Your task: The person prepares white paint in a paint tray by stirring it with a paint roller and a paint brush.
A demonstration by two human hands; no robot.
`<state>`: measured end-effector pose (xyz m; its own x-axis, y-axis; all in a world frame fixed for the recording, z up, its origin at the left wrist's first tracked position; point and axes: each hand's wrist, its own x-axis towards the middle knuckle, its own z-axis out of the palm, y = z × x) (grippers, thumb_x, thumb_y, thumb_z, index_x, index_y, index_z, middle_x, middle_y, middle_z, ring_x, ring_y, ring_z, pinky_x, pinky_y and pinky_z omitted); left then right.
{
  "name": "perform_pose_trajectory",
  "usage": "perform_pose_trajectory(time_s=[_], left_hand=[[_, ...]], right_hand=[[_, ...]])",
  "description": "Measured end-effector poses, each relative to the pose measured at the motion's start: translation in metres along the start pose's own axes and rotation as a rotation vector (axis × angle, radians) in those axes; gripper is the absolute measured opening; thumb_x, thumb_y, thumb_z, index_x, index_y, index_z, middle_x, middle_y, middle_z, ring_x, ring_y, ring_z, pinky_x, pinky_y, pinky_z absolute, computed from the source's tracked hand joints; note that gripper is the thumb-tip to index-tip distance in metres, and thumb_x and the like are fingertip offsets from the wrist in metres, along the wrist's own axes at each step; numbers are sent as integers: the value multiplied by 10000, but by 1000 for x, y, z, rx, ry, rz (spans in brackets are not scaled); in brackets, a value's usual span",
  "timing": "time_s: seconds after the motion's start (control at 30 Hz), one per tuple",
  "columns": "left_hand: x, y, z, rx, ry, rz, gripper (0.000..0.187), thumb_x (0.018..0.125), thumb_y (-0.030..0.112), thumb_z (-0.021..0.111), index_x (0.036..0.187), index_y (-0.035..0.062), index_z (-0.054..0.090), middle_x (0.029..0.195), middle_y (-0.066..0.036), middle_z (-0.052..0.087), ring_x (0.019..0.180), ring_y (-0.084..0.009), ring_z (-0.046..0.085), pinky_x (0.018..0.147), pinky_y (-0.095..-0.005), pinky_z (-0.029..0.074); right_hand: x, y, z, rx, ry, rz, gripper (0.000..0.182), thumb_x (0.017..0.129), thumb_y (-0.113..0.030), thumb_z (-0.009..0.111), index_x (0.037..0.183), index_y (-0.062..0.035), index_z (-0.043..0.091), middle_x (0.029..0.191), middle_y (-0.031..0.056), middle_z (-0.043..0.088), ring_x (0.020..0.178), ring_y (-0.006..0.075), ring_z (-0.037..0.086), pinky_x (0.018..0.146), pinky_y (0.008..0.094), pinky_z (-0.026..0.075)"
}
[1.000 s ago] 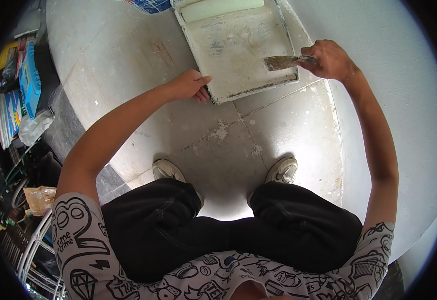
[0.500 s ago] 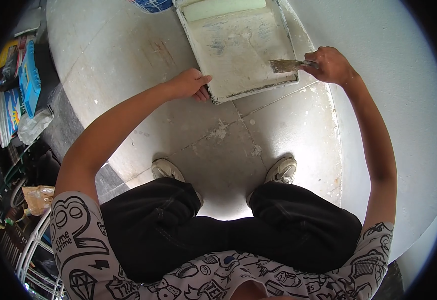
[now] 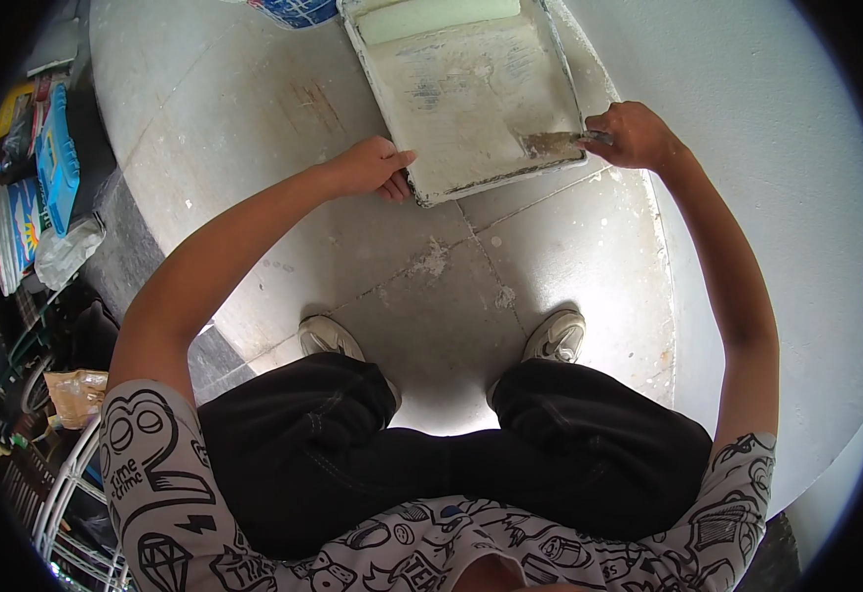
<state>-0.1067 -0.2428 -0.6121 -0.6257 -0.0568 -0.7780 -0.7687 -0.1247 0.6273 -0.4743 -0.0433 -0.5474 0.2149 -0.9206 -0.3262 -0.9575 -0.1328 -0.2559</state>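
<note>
A paint tray (image 3: 495,181) coated in off-white paint lies on the floor in front of me. My left hand (image 3: 367,168) grips its near left corner, thumb over the rim and fingers curled against the outside. In my right hand (image 3: 638,136), closed around the handle, is a putty knife (image 3: 548,145) with a paint-smeared blade. The blade points left, low over the tray's near right part, and its tip overlaps the wet paint. Across the far end of the tray rests a pale paint roller (image 3: 441,20).
A blue patterned bucket (image 3: 298,10) stands beyond the tray to the left. The tiled floor (image 3: 421,286) has paint spots, and a white wall (image 3: 787,197) rises on the right. Along the left are a blue plastic item (image 3: 58,158), a paper bag (image 3: 76,393) and a white wire rack (image 3: 66,493).
My right hand has moved slightly down and left, bringing the putty knife's blade lower and further left over the tray. My left hand stays at the tray's corner.
</note>
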Motion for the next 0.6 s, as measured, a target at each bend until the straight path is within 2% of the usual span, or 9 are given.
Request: perform_pose_trajectory(time_s=[0.1,0.2,0.5,0.6], left_hand=[[-2,1,1,1,0,3,487,1079,405,484,1091,-55,641,908,-157,738,780,-202,730,742,-310,600],[-4,3,1,10,2,-2,485,1078,408,486,1090,-52,641,912,-155,738,781,-199,730,743,-308,600],[-5,7,1,35,5,-9,492,1076,422,484,1087,-43,647,918,-139,740,793,-191,726,752,-305,594],[-5,7,1,47,10,-6,493,1076,424,484,1087,-41,648,919,-138,740,794,-190,726,752,-305,593]], right_hand=[[-1,0,9,50,-25,62,232,902,-295,752,875,-64,755,674,139,702,621,293,685,642,421,550],[-3,0,8,2,102,-31,235,906,-308,750,876,-75,757,647,128,694,595,291,679,630,417,549],[2,-5,10,-19,-12,26,289,917,-329,733,791,-70,709,609,108,665,603,294,668,639,438,526],[1,-4,17,1,44,-10,256,884,-319,775,838,-72,724,605,105,655,573,275,650,622,425,509]])
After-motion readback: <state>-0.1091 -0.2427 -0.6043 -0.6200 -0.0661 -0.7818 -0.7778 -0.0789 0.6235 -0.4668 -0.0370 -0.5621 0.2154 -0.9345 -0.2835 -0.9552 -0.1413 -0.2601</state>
